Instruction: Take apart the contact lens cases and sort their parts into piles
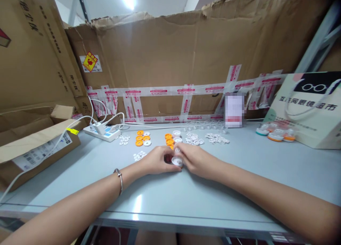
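Note:
Near the middle of the table, my left hand (158, 160) curls its thumb and fingers round a white round plastic cap (177, 161), hollow side up. My right hand (195, 159) meets it there, fingers closed in a pinch over the cap. A small whitish piece (177, 151) shows at those fingertips, too blurred to name. Just beyond the hands stand orange rings (168, 136) and white rings (176, 134). To the left is a second group of orange rings (139, 143) and white rings (147, 143). Small white discs (139, 155) lie beside my left wrist.
Behind are piles of small white parts (194, 139), thin white pieces (217, 138) and clear caps (202, 126). A power strip (102, 131) and an open carton (39, 145) stand left. Assembled orange and teal pieces (275, 131) sit by a paper bag (306, 110). Cardboard (165, 56) walls the back.

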Tool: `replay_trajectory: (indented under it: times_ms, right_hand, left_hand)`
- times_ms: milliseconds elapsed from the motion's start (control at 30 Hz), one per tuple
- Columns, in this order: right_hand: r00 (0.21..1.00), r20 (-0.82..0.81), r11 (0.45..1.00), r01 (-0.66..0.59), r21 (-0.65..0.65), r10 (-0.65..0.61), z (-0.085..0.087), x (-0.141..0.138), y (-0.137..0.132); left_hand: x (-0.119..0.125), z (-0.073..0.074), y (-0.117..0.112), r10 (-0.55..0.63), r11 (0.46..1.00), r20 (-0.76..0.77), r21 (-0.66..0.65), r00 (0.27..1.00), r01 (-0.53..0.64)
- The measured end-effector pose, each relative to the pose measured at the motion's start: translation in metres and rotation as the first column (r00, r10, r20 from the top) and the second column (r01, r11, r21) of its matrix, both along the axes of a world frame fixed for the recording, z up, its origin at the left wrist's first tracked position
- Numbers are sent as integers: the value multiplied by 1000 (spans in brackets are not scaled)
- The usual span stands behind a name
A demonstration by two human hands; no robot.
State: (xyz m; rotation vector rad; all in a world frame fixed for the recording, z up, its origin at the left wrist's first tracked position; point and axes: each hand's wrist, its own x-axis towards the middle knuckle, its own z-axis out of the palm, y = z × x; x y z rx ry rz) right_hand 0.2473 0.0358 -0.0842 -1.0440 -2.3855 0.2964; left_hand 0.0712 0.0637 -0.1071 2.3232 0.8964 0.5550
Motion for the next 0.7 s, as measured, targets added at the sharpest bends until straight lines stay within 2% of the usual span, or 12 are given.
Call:
replay_trajectory:
  times_ms: [67,133,233,333,467,567,700]
  right_hand:
    - [983,-152,993,110,31,-104,14,2,-5]
    - [962,-234,989,146,9,-140,27,5,-10]
    - [949,-307,996,55,-70,-74,35,9,-18]
    - [881,-473,991,-42,-129,-24,35,11,-23]
    - [813,-582,975,-132,-177,4,38,13,-27]
    - [804,-594,970,-121,-209,-28,43,13,-28]
    - [790,-611,973,-101,-205,-47,44,11,-28]
  left_hand:
    - [0,-1,-2,61,998,-16,0,998,-61]
    - [1,0,-4,86,996,-31,30,996,-85]
    - [3,3,-7,58,993,-54,103,997,-52]
    - [4,5,-6,0,985,-69,174,998,12]
    - [1,9,-4,-8,985,-64,173,998,19]
    - [-2,25,-8,11,986,24,164,1000,-15]
    - [-1,61,-20,45,982,318,160,947,-100]
